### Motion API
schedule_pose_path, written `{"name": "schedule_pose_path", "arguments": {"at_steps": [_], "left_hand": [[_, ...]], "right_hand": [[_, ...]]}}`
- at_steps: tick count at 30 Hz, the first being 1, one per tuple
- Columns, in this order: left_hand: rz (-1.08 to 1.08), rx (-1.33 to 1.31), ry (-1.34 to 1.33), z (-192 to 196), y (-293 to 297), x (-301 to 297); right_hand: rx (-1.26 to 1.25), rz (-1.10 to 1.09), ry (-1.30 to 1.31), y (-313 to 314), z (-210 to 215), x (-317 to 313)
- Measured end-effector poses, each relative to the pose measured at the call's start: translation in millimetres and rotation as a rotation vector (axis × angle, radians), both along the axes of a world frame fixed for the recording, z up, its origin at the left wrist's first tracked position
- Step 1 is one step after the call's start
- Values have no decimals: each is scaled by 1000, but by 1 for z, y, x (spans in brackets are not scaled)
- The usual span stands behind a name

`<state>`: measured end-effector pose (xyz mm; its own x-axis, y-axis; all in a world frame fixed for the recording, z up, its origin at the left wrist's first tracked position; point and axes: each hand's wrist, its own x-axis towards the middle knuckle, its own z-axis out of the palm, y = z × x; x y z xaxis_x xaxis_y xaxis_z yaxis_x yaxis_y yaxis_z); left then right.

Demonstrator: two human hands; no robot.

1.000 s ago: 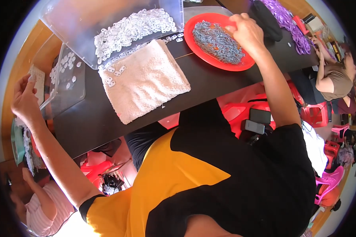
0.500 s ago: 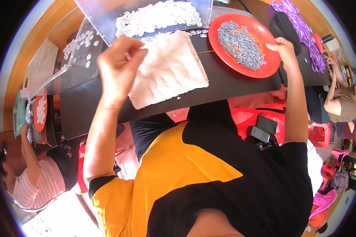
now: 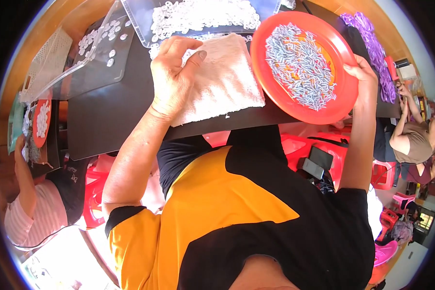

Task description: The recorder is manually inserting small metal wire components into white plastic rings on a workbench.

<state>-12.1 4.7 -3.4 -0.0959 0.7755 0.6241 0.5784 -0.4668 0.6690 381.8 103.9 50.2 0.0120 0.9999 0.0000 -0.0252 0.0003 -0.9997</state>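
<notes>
My right hand (image 3: 363, 79) grips the right rim of a round red plate (image 3: 344, 99), thumb over the edge. Many small silvery, screw-like pieces (image 3: 295, 65) lie spread over the plate's middle. The plate is held tilted toward me, above the table's front edge. Over the left part of a pale towel (image 3: 227, 79) hovers my left hand (image 3: 173, 72). Its fingers are bent, with thumb and forefinger a little apart and nothing visible between them. Beyond the towel, a clear plastic bin (image 3: 145, 31) holds a heap of small white parts (image 3: 203, 19).
At left, a clear lid or tray (image 3: 108, 72) carries scattered white pieces, near a white perforated basket (image 3: 46, 63). Purple cord (image 3: 367, 43) lies at far right. A person in a striped top (image 3: 38, 212) sits at left; another person (image 3: 413, 140) works at right.
The red plate has come nearer and tilted more toward me, and its pieces have spread out. My left hand has moved right over the towel, its thumb and forefinger parting. The view has shifted slightly.
</notes>
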Motion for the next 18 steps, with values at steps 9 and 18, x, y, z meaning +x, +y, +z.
{"name": "schedule_pose_path", "arguments": {"at_steps": [9,18], "left_hand": [[-46,-238,-481,-3,3,-6],[-58,-235,-685,-1,4,1]], "right_hand": [[136,95,7,14,14,-97],[222,237,-28,39,14,-120]]}}
